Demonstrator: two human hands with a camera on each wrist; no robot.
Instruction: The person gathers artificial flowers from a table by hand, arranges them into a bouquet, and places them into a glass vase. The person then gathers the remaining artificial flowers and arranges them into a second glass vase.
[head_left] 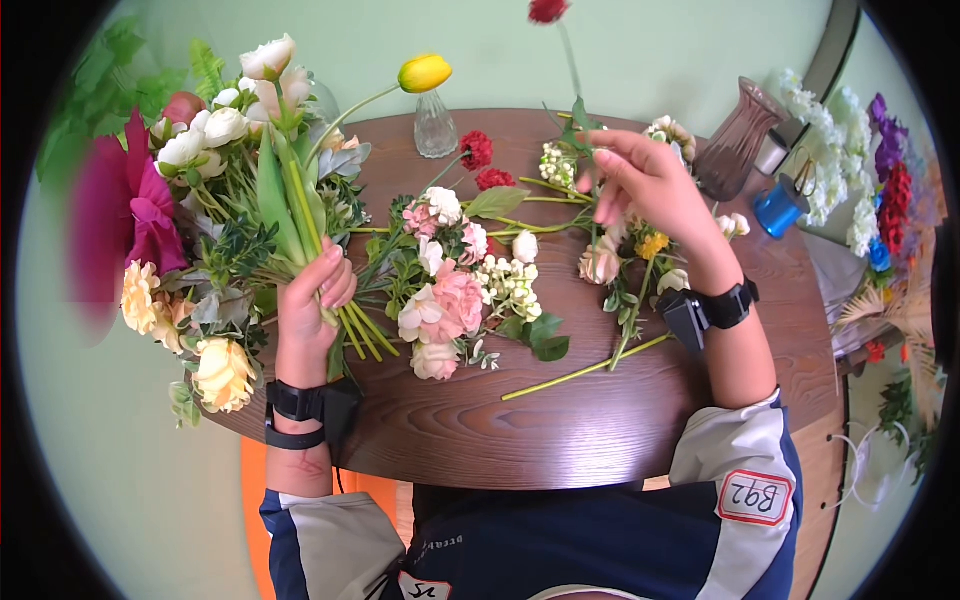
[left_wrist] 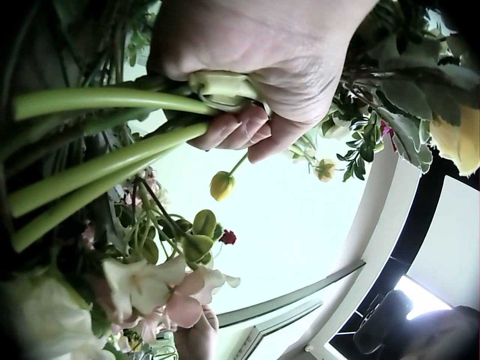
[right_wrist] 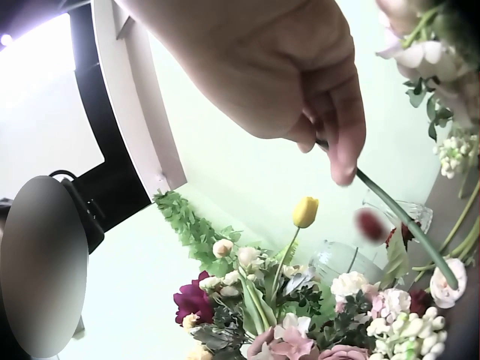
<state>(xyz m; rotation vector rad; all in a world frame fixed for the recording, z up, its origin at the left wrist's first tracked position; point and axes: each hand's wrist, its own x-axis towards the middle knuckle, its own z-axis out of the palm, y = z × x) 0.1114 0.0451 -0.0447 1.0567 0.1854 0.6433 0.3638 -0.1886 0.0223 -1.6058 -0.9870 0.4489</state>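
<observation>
My left hand (head_left: 318, 285) grips a bundle of thick green stems (head_left: 303, 205), their lower ends sticking out below the fist. A yellow tulip (head_left: 425, 73) and white tulip-like blooms (head_left: 267, 58) rise from this bundle. Over the table's far right part is my right hand (head_left: 645, 185), its thumb and fingers pinching a thin green stem (right_wrist: 409, 217). Beyond those fingers in the head view, a red flower (head_left: 548, 10) stands up on a slender stem. Pink and white flowers (head_left: 450, 305) lie on the table between both hands.
Massed artificial flowers (head_left: 225, 375) crowd the round brown table (head_left: 560, 430) on the left. A clear glass vase (head_left: 435, 125) stands at the back. On the right are a tinted vase (head_left: 740, 140) and a blue spool (head_left: 780, 207). A loose green stem (head_left: 585, 368) lies near the front.
</observation>
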